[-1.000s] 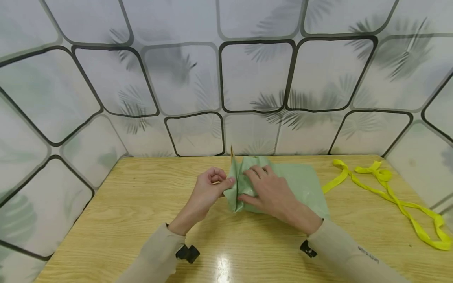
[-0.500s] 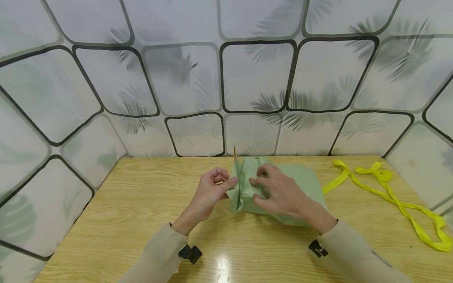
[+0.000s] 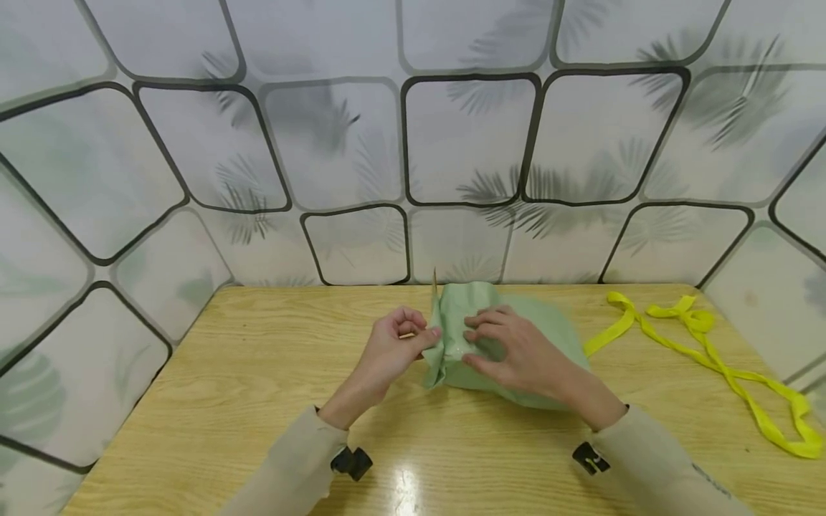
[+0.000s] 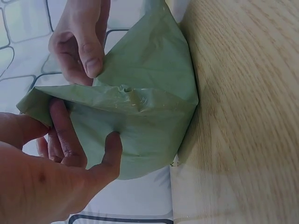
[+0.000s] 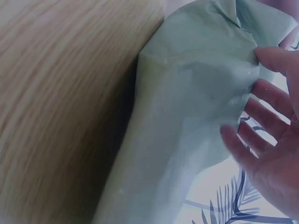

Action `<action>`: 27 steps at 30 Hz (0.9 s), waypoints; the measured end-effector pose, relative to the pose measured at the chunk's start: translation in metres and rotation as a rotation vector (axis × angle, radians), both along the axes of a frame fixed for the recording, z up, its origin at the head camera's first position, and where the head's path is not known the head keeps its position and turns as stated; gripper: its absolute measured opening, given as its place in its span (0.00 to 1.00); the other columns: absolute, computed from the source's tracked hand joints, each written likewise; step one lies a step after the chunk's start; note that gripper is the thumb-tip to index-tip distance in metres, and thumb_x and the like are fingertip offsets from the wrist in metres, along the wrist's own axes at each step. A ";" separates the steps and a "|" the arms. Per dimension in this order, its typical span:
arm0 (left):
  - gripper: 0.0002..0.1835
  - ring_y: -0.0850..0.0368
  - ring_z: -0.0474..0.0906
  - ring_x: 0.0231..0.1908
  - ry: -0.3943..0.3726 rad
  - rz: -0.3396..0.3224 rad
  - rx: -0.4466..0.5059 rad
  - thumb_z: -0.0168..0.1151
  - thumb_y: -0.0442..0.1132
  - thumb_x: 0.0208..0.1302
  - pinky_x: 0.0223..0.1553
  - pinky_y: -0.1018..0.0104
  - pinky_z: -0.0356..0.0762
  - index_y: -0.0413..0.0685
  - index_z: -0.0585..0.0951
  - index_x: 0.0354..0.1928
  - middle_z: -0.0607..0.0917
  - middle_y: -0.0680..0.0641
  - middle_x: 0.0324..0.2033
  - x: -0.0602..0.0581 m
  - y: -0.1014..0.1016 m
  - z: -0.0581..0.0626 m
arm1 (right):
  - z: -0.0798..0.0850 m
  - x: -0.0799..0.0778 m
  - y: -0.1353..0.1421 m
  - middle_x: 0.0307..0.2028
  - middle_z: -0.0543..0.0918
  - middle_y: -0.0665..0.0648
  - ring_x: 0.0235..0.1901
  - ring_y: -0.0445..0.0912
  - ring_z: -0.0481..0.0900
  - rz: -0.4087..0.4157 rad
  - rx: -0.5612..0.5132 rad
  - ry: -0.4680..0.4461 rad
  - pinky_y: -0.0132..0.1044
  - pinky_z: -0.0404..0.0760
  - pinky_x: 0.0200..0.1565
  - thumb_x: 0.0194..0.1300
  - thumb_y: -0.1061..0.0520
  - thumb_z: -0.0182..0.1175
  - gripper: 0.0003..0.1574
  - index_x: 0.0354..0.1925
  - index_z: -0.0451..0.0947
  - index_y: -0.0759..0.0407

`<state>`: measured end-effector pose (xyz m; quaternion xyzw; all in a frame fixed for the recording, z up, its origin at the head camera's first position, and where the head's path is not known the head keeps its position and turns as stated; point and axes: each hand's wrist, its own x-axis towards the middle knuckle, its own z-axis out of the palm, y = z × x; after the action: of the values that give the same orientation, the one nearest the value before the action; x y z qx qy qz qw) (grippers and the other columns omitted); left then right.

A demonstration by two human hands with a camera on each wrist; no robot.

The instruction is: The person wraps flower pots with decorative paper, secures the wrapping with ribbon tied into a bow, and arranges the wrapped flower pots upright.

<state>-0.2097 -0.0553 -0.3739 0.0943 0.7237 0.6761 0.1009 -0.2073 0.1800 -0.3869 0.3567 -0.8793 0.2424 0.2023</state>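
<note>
A pale green plastic mailer bag lies on the wooden table, bulging in its middle, with its left end folded upright. My left hand pinches that upright edge between thumb and fingers. In the left wrist view, the left hand has fingers inside the fold and its thumb bent against the bag. My right hand rests over the bag's top, fingers spread and loosely bent. From the right wrist, the right hand's fingertips touch the side of the bag; its palm is apart from the plastic.
A long yellow ribbon trails loosely over the table at the right, one end reaching the bag's side. A patterned cloth wall stands behind the table and along both sides.
The right hand has loosened from beside the fold and shifted right along the bag. The left hand has moved slightly right with the pinched edge, and the bag bulges more.
</note>
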 end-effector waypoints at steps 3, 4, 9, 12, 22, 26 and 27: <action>0.11 0.60 0.80 0.32 0.006 0.007 -0.028 0.66 0.40 0.71 0.45 0.57 0.80 0.45 0.77 0.48 0.80 0.54 0.27 0.000 0.002 0.000 | -0.002 0.001 0.000 0.53 0.88 0.55 0.50 0.51 0.78 -0.028 0.011 0.018 0.49 0.83 0.47 0.60 0.51 0.75 0.12 0.41 0.89 0.54; 0.13 0.60 0.81 0.34 0.007 0.008 -0.037 0.66 0.40 0.71 0.46 0.56 0.80 0.45 0.77 0.52 0.81 0.54 0.28 0.000 0.002 0.000 | -0.002 0.002 0.000 0.53 0.88 0.55 0.49 0.50 0.78 -0.026 0.010 0.022 0.48 0.82 0.45 0.60 0.51 0.75 0.12 0.41 0.90 0.54; 0.22 0.58 0.84 0.39 0.014 -0.003 -0.050 0.65 0.41 0.72 0.52 0.54 0.83 0.47 0.77 0.64 0.83 0.53 0.30 0.001 0.003 0.000 | -0.005 0.001 0.002 0.53 0.87 0.61 0.42 0.48 0.84 0.051 -0.063 -0.003 0.36 0.85 0.39 0.59 0.56 0.76 0.15 0.44 0.89 0.59; 0.22 0.58 0.85 0.41 0.023 -0.025 -0.052 0.65 0.41 0.72 0.54 0.57 0.83 0.46 0.78 0.65 0.84 0.52 0.31 0.001 0.003 -0.001 | -0.006 0.001 0.004 0.53 0.84 0.64 0.38 0.48 0.87 0.056 -0.124 -0.065 0.31 0.87 0.34 0.57 0.59 0.77 0.18 0.47 0.88 0.62; 0.21 0.59 0.83 0.38 0.077 -0.089 -0.158 0.63 0.45 0.74 0.49 0.47 0.83 0.48 0.80 0.65 0.89 0.45 0.39 0.001 0.005 0.000 | -0.005 0.002 0.009 0.54 0.82 0.62 0.43 0.51 0.87 -0.006 -0.160 -0.221 0.28 0.87 0.36 0.62 0.58 0.74 0.22 0.52 0.85 0.66; 0.21 0.60 0.84 0.39 0.071 -0.087 -0.164 0.63 0.45 0.73 0.49 0.48 0.83 0.48 0.81 0.64 0.89 0.45 0.40 0.001 0.007 -0.001 | -0.003 0.004 0.012 0.57 0.81 0.62 0.42 0.49 0.87 -0.020 -0.164 -0.295 0.30 0.87 0.38 0.65 0.58 0.72 0.22 0.55 0.84 0.66; 0.20 0.60 0.84 0.39 0.065 -0.084 -0.165 0.63 0.45 0.73 0.50 0.50 0.84 0.49 0.81 0.64 0.89 0.45 0.40 0.001 0.008 -0.001 | -0.003 0.004 0.012 0.58 0.81 0.62 0.43 0.49 0.87 -0.027 -0.163 -0.313 0.30 0.87 0.39 0.65 0.58 0.71 0.22 0.56 0.84 0.65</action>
<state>-0.2088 -0.0471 -0.3753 0.1379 0.7753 0.6060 0.1130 -0.2032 0.1924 -0.3897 0.2853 -0.8822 0.3625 0.0944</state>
